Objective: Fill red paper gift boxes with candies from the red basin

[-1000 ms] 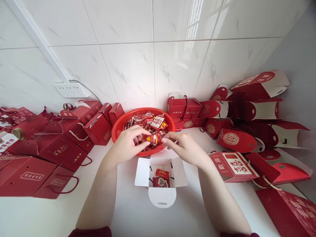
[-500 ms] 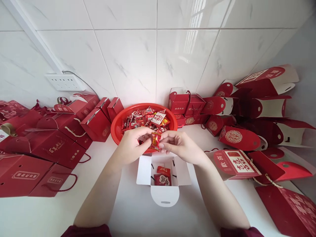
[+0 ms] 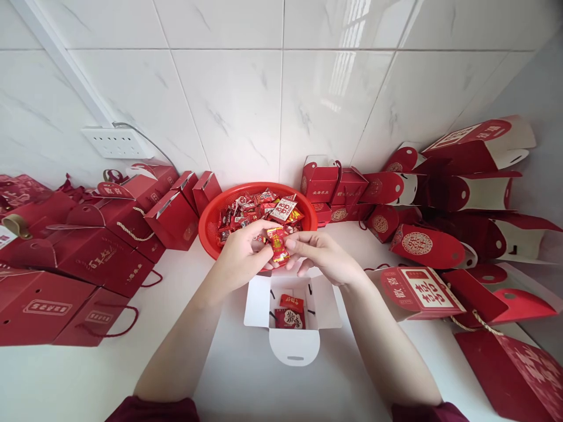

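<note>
Both hands, left hand (image 3: 240,258) and right hand (image 3: 323,258), had drawn one wrapped candy (image 3: 278,246) back from the red basket (image 3: 211,225), pinching it together above the open white box (image 3: 292,310).

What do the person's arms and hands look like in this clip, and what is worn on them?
Both hands are bare: the left hand and right hand show no gloves, and no rings or watch can be made out. The forearms are uncovered for most of their length. Dark maroon sleeves, the left sleeve and right sleeve, sit pushed up near the elbows at the bottom edge.
</note>
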Action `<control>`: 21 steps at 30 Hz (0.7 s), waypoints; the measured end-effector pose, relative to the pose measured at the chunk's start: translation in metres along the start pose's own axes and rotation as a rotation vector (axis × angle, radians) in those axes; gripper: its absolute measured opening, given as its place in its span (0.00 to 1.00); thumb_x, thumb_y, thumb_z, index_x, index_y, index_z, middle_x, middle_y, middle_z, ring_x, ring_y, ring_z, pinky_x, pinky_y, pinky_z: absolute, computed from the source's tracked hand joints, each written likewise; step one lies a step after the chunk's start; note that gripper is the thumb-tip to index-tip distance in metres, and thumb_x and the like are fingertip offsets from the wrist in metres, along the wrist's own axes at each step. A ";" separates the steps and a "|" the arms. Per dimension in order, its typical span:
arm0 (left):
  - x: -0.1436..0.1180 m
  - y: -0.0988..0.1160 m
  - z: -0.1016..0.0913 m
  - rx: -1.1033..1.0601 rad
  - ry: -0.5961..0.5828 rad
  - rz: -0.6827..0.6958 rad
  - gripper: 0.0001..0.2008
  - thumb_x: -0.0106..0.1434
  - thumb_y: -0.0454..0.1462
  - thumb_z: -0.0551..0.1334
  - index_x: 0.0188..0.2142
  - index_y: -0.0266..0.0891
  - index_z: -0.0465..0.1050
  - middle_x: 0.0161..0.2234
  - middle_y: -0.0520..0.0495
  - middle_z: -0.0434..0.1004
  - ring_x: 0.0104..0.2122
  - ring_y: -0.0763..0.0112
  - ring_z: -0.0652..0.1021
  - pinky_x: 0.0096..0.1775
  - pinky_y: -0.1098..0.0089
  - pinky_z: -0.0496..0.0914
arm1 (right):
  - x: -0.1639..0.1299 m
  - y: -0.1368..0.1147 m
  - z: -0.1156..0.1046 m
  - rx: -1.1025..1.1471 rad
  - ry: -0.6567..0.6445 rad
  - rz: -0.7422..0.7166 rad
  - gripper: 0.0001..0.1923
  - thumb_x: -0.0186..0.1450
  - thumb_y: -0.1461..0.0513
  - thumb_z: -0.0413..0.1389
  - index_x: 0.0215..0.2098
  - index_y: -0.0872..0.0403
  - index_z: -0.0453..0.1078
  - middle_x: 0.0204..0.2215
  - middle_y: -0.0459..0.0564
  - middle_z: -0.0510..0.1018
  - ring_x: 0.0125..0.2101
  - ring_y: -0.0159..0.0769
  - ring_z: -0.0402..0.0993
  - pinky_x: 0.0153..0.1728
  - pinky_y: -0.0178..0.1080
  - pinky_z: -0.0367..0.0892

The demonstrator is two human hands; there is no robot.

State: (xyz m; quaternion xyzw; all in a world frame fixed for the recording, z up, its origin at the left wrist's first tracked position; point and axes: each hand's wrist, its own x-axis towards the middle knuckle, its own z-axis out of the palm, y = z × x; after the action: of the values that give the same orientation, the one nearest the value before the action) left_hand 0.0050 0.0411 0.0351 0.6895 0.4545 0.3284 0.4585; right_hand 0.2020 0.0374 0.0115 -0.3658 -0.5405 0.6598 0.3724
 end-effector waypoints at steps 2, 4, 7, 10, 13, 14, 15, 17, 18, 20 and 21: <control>0.001 0.000 -0.001 -0.013 0.025 0.003 0.20 0.61 0.33 0.58 0.54 0.44 0.70 0.38 0.48 0.79 0.30 0.68 0.81 0.31 0.68 0.80 | 0.001 0.001 0.000 -0.009 0.000 0.011 0.18 0.60 0.53 0.64 0.43 0.55 0.75 0.28 0.48 0.81 0.28 0.30 0.78 0.27 0.30 0.72; 0.001 0.001 -0.001 -0.049 0.041 0.003 0.19 0.63 0.35 0.58 0.54 0.43 0.71 0.39 0.47 0.80 0.31 0.69 0.81 0.33 0.68 0.81 | 0.001 0.002 0.001 -0.010 0.021 -0.016 0.19 0.58 0.54 0.66 0.43 0.55 0.75 0.28 0.47 0.81 0.28 0.30 0.78 0.26 0.30 0.72; 0.000 0.005 -0.004 -0.118 0.068 -0.010 0.16 0.66 0.42 0.59 0.51 0.40 0.74 0.38 0.47 0.80 0.31 0.70 0.82 0.35 0.69 0.80 | 0.001 0.002 0.001 -0.002 0.072 -0.079 0.17 0.57 0.55 0.67 0.41 0.55 0.76 0.29 0.47 0.81 0.27 0.30 0.78 0.25 0.30 0.72; 0.000 0.007 -0.006 -0.139 0.074 -0.016 0.17 0.66 0.48 0.59 0.44 0.39 0.77 0.38 0.47 0.81 0.31 0.69 0.82 0.33 0.71 0.79 | -0.001 -0.001 0.003 -0.016 0.118 -0.125 0.16 0.56 0.56 0.67 0.40 0.55 0.76 0.31 0.47 0.81 0.26 0.28 0.76 0.26 0.30 0.72; 0.000 0.007 -0.008 -0.087 0.077 0.009 0.17 0.64 0.49 0.61 0.41 0.39 0.79 0.35 0.48 0.81 0.32 0.69 0.82 0.33 0.74 0.78 | -0.002 -0.004 0.006 -0.055 0.146 -0.164 0.13 0.57 0.58 0.66 0.38 0.55 0.76 0.32 0.47 0.81 0.25 0.26 0.75 0.27 0.31 0.73; 0.000 0.007 -0.009 -0.057 0.088 0.023 0.16 0.64 0.49 0.62 0.40 0.40 0.79 0.33 0.48 0.81 0.32 0.69 0.82 0.32 0.75 0.77 | -0.002 -0.005 0.007 -0.064 0.149 -0.166 0.13 0.56 0.58 0.66 0.38 0.55 0.76 0.32 0.47 0.81 0.24 0.27 0.74 0.27 0.32 0.73; 0.000 0.007 -0.009 -0.027 0.101 0.037 0.16 0.64 0.48 0.63 0.39 0.40 0.80 0.32 0.48 0.81 0.32 0.70 0.82 0.32 0.76 0.76 | -0.002 -0.005 0.007 -0.066 0.150 -0.162 0.14 0.56 0.57 0.67 0.38 0.55 0.76 0.32 0.47 0.81 0.24 0.27 0.74 0.27 0.33 0.73; 0.000 0.007 -0.010 0.014 0.119 0.057 0.15 0.64 0.48 0.63 0.38 0.39 0.80 0.29 0.49 0.80 0.31 0.71 0.80 0.31 0.78 0.75 | -0.002 -0.004 0.007 -0.058 0.149 -0.152 0.15 0.56 0.57 0.67 0.39 0.55 0.77 0.32 0.47 0.81 0.23 0.27 0.74 0.27 0.34 0.73; 0.000 0.006 -0.011 0.024 0.124 0.062 0.15 0.64 0.48 0.63 0.37 0.39 0.80 0.27 0.49 0.79 0.30 0.72 0.80 0.30 0.78 0.74 | -0.002 -0.003 0.007 -0.050 0.146 -0.149 0.16 0.55 0.56 0.67 0.39 0.55 0.77 0.32 0.48 0.81 0.23 0.27 0.74 0.26 0.34 0.73; 0.000 0.006 -0.012 0.030 0.125 0.070 0.14 0.64 0.47 0.63 0.34 0.38 0.79 0.25 0.50 0.78 0.28 0.74 0.79 0.29 0.79 0.73 | -0.002 -0.002 0.007 -0.037 0.141 -0.149 0.16 0.55 0.56 0.67 0.39 0.56 0.77 0.33 0.48 0.81 0.22 0.27 0.74 0.26 0.35 0.74; 0.000 0.006 -0.012 0.032 0.125 0.070 0.14 0.64 0.47 0.63 0.34 0.38 0.79 0.24 0.51 0.78 0.27 0.74 0.78 0.29 0.79 0.73 | -0.002 -0.001 0.007 -0.036 0.139 -0.151 0.17 0.55 0.56 0.67 0.39 0.56 0.76 0.33 0.48 0.81 0.22 0.28 0.75 0.26 0.35 0.74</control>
State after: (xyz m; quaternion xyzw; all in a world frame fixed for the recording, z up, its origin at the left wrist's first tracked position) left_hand -0.0039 0.0441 0.0452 0.6902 0.4630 0.3795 0.4065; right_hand 0.1966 0.0331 0.0139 -0.3757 -0.5511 0.5930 0.4511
